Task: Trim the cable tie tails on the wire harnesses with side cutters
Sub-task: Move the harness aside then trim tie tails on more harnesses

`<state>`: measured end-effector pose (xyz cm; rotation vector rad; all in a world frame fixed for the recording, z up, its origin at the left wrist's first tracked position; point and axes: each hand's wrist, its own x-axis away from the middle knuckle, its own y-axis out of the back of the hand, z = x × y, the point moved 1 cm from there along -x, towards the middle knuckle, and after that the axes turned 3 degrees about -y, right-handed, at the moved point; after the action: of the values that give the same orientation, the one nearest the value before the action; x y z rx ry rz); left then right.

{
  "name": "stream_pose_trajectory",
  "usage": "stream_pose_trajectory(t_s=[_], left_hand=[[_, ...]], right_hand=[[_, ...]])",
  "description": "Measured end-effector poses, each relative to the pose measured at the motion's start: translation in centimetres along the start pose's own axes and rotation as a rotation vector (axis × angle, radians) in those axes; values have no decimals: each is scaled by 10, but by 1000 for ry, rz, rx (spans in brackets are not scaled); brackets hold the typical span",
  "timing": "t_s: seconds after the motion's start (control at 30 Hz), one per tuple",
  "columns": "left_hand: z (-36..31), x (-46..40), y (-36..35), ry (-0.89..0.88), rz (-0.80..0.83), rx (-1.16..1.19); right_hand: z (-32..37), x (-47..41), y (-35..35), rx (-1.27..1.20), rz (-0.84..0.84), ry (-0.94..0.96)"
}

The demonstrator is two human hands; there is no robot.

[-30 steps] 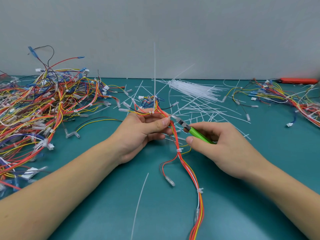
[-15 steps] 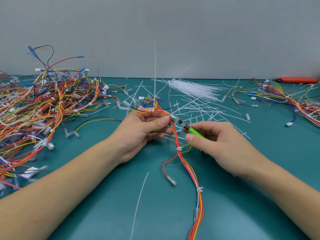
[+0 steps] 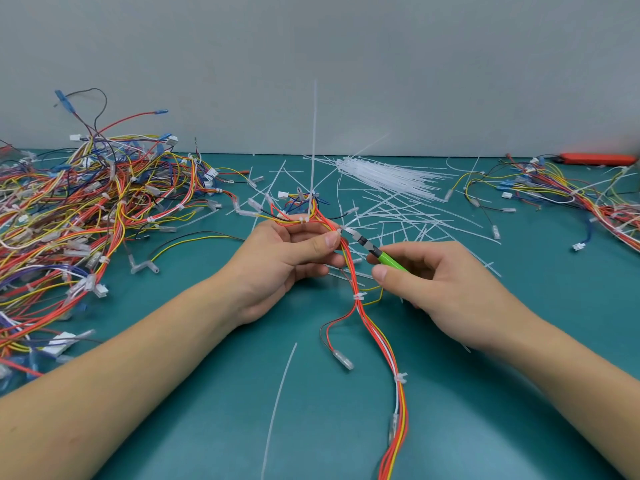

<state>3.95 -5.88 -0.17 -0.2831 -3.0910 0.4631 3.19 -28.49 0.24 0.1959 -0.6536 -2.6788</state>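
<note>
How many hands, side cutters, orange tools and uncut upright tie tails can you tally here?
Hands: 2, left and right
Side cutters: 1
Orange tool: 1
Upright tie tail: 1
Total: 5

Left of your left hand (image 3: 287,261) lies a heap of harnesses (image 3: 86,216); behind your right hand (image 3: 446,289), loose ties (image 3: 391,174) lie on the table (image 3: 207,393); more harnesses (image 3: 571,195) lie far right.

Green-handled side cutters (image 3: 379,253); teal table (image 3: 207,393); white ties (image 3: 388,174).
</note>
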Motion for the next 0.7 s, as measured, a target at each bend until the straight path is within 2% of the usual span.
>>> stream_pose_trajectory(t_s=[0.4, 0.6, 0.7], left_hand=[[1, -1, 1, 1, -1, -13], [1, -1, 1, -3, 1, -30], [2, -2, 1, -8, 37, -110]], right_hand=[[1, 0, -2, 104, -31, 31], [-3, -1, -1, 13, -90, 24], [-4, -1, -1, -5, -133, 19]])
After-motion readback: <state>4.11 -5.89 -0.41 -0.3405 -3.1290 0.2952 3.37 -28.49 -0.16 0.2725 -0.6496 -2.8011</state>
